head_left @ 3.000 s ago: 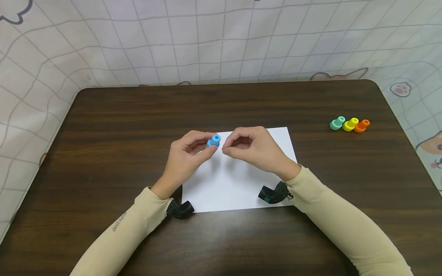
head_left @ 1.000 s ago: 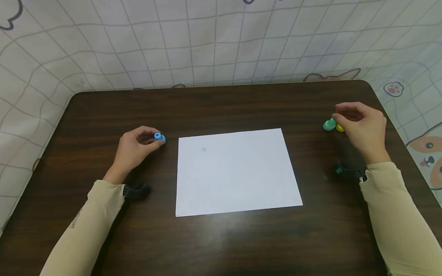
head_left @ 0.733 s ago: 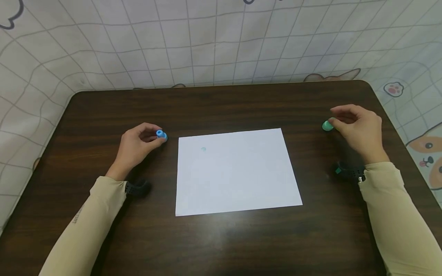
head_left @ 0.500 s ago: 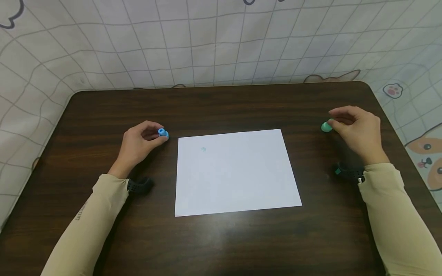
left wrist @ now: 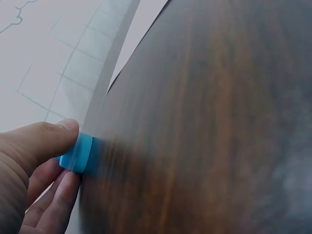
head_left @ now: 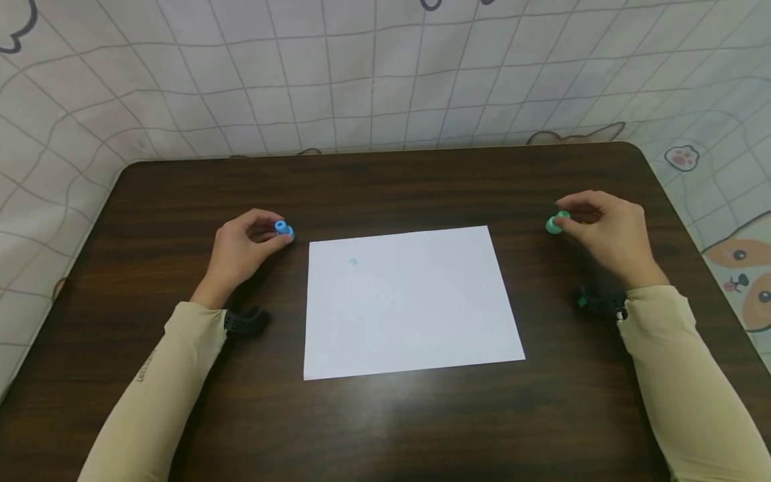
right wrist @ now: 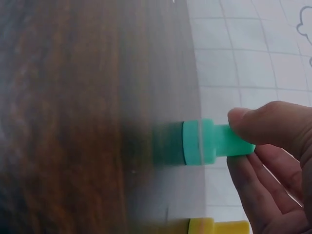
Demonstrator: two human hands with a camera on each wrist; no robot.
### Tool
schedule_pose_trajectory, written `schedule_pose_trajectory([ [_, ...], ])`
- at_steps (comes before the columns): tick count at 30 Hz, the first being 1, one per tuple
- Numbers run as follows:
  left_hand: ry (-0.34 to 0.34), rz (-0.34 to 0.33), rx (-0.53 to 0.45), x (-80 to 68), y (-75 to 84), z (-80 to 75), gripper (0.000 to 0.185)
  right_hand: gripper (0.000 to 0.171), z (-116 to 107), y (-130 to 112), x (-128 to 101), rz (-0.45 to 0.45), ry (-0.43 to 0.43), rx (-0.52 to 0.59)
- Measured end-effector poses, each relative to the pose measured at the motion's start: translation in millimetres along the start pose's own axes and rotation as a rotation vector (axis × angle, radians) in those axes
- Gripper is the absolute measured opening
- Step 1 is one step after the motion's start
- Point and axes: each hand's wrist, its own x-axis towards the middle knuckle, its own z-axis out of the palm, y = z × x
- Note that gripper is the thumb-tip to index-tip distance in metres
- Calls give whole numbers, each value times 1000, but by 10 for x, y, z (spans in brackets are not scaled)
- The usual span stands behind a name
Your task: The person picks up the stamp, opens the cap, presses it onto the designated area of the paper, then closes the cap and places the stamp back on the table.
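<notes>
My left hand (head_left: pixel 237 251) pinches a small blue stamp (head_left: pixel 283 229) between thumb and fingers, just left of the white paper. In the left wrist view this stamp's base (left wrist: pixel 78 153) is close against the dark table; I cannot tell if it touches. At the back right, my right hand (head_left: pixel 611 231) has thumb and fingertips on the narrow handle of a green stamp (head_left: pixel 553 224). The right wrist view shows the green stamp's wide base (right wrist: pixel 200 141) toward the table. A yellow stamp (right wrist: pixel 219 227) stands beside it; the orange one is hidden.
A sheet of white paper (head_left: pixel 415 308) lies mid-table with a faint blue print (head_left: pixel 353 262) near its upper left corner. The dark wooden table (head_left: pixel 385 428) meets a gridded white cloth (head_left: pixel 373 80) at the back.
From over the paper, my left hand has gone left with the blue stamp. My right hand has moved to the stamps at the back right, and the green stamp has shifted slightly left with it.
</notes>
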Motion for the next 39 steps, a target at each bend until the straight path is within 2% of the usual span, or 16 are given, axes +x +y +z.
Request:
schedule_pose_trajectory([
  [7, -10, -22, 20, 9, -11, 5, 38, 29, 32, 25, -3, 13, -86, 7],
  [13, -20, -52, 15, -33, 18, -59, 45, 28, 33, 28, 0, 19, -82, -22],
  [16, -10, -45, 2, -57, 21, -86, 46, 29, 31, 36, 13, 15, -83, -31],
  [23, 13, 12, -4, -102, 35, -112, 48, 31, 39, 64, 25, 35, -101, -77],
  [27, 60, 44, -11, -132, 98, -117, 43, 34, 44, 80, 29, 55, -128, -67],
  [34, 188, 147, -112, -136, 260, -93, 30, 38, 58, 94, 12, 71, -150, -41],
  [39, 197, 195, -200, -160, 414, -32, 25, 40, 51, 83, -4, 64, -119, 30],
])
